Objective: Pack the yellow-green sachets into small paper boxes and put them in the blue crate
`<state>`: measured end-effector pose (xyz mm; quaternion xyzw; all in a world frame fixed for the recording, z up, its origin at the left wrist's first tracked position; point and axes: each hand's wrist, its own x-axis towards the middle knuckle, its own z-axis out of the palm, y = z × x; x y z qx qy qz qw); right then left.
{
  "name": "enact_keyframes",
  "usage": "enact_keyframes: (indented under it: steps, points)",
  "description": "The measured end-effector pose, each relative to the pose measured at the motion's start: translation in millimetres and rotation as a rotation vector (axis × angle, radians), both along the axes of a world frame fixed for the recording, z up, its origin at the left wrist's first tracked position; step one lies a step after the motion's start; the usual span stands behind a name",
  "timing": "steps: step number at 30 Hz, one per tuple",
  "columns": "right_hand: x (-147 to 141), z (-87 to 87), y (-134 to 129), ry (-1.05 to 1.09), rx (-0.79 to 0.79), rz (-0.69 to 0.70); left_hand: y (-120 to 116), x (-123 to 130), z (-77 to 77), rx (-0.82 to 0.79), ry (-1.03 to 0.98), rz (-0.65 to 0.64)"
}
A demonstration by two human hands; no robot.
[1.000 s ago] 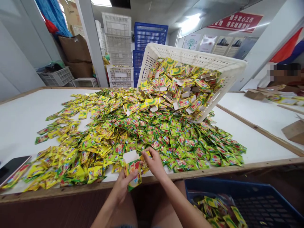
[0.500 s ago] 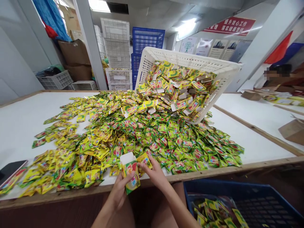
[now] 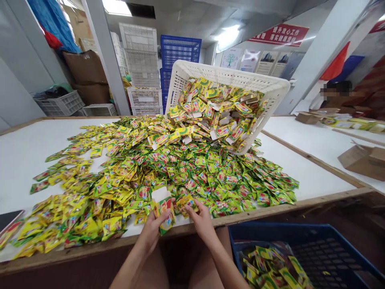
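Note:
In my left hand [image 3: 152,230] is a small green-and-yellow carton [image 3: 165,212], its white end flap standing up and its top open. My right hand [image 3: 201,220], just beside it, pinches a yellow candy packet [image 3: 185,204] between thumb and fingers. Both hands are over the table's front edge. Behind them spreads a heap of green and yellow packets [image 3: 210,172]. A white plastic basket [image 3: 258,76] lies tilted on the heap, its mouth toward me, full of small cartons [image 3: 207,106] that spill onto the packets.
A blue crate [image 3: 279,226] holding filled cartons stands below the table edge at right. A phone [image 3: 10,218] lies at the left edge. Wooden strips [image 3: 313,158] border the white table. An open cardboard box [image 3: 363,160] and another person [image 3: 337,94] are at right.
My right hand has drawn the yellow packet slightly away from the carton, leaving a gap. The whole view has shifted a little to the right.

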<state>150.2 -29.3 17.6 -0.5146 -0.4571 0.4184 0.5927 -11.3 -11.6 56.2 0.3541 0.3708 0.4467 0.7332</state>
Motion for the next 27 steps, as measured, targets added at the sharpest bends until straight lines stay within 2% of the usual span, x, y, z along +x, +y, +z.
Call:
enact_keyframes:
  steps: [4, 6, 12, 16, 19, 21, 24, 27]
  points:
    - [7.6, -10.7, 1.4, 0.104, -0.035, -0.216, 1.7, -5.3, -0.7, 0.025, 0.009, 0.066]
    - [9.4, -13.6, 2.9, 0.153, -0.07, -0.27, 2.7, -5.9, -1.3, 0.033, 0.033, 0.053]
    - [-3.1, -10.3, 7.3, 0.186, -0.141, -0.027, 4.6, 6.2, -6.5, 0.106, 0.186, 0.018]
    - [-4.0, -6.2, 7.6, 0.114, -0.112, -0.017, 7.0, 8.5, -11.2, 0.171, 0.22, -0.024]
    - [4.5, 6.0, 8.3, 0.093, -0.045, -0.049, 11.5, 6.3, -14.8, 0.153, 0.198, -0.029]
    - [9.7, 21.0, 11.0, 0.088, 0.022, -0.057, 16.1, 6.6, -16.9, 0.137, 0.18, -0.064]
    - [11.2, 46.8, 19.9, 0.04, 0.131, 0.004, 24.1, 12.3, -19.4, 0.19, 0.163, -0.147]
    - [7.8, 64.3, 32.0, -0.163, 0.223, 0.065, 29.9, 19.8, -22.9, 0.261, 0.141, -0.196]
